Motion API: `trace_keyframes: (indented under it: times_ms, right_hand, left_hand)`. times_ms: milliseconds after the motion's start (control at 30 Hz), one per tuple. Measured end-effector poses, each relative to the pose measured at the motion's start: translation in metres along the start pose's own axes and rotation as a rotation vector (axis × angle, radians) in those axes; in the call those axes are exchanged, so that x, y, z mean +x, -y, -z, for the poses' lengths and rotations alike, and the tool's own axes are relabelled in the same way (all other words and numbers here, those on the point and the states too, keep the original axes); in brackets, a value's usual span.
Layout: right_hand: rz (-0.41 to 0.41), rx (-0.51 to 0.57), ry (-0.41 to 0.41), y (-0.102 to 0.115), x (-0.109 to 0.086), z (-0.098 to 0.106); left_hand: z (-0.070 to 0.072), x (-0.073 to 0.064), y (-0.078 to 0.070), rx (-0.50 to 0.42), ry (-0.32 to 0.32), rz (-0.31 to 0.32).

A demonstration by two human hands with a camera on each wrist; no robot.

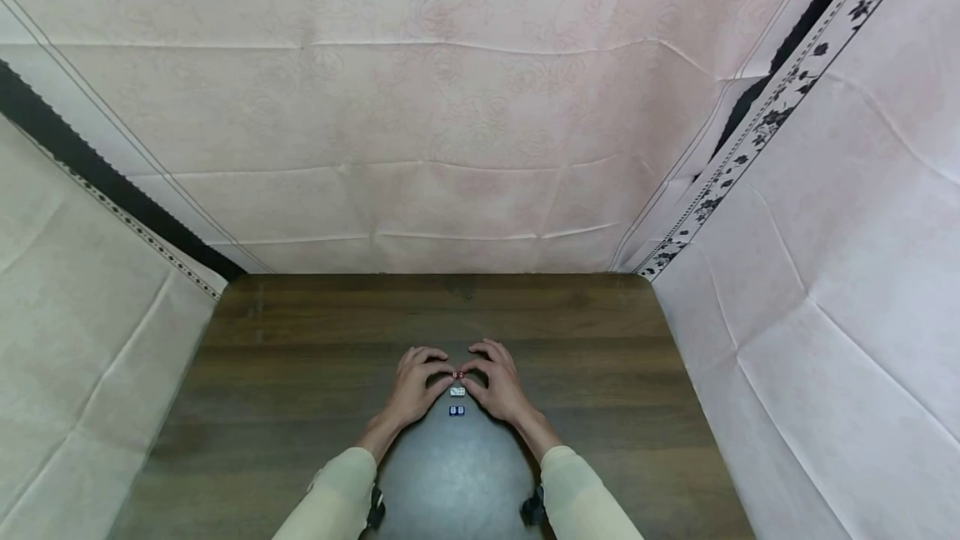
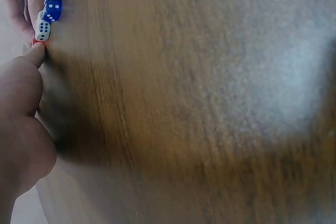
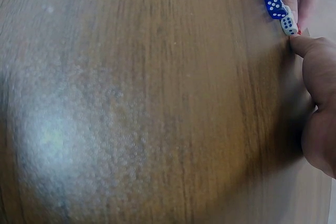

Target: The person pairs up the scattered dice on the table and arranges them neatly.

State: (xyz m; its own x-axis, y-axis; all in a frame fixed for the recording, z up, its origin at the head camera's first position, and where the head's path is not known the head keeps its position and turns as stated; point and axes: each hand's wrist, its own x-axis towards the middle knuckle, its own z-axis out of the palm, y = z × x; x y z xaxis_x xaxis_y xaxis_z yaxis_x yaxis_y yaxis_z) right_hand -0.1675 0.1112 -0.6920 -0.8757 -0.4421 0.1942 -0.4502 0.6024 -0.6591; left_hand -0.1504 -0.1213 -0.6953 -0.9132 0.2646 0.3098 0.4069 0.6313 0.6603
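Two small red dice [image 1: 457, 375] sit side by side on the table, largely covered by fingertips. My left hand [image 1: 417, 383] pinches the left one between thumb and forefinger, and my right hand [image 1: 496, 383] does the same from the right. Nearer to me lies a pair of white dice [image 1: 457, 392], touching one another. Closer still is a pair of blue dice [image 1: 457, 411], also side by side. From the left wrist, the blue dice [image 2: 53, 5] and a white die [image 2: 43, 29] show dots on their faces, with only a sliver of red [image 2: 37, 40] by the thumb.
The wooden table [image 1: 300, 407] has a bright glare patch on its near part. Pale patterned cloth [image 1: 450, 123] hangs beyond the far edge, with more white cloth at the left and right sides. Dark wrist straps [image 1: 532, 507] sit at both sleeves.
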Motion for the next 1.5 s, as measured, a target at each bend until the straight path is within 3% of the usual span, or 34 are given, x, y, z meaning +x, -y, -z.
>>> trace_keyframes:
  times_ms: [333, 800, 1300, 1500]
  right_hand:
    - [-0.013, 0.001, 0.016, -0.0008, 0.0000, 0.0002]
    - [-0.014, -0.011, 0.019, -0.0009, 0.0005, -0.0008]
    - [-0.014, -0.007, 0.007, 0.0003, 0.0023, 0.0002]
    - [-0.010, 0.002, -0.002, -0.0004, 0.0020, -0.0013]
  left_hand:
    - [0.0019, 0.0010, 0.0003, -0.022, 0.029, 0.008]
    - [0.0004, -0.0008, -0.0016, 0.001, -0.005, -0.006]
    - [0.0013, 0.0006, -0.0020, -0.023, 0.028, 0.055]
    - [-0.0008, -0.0007, -0.0022, 0.004, -0.008, 0.025]
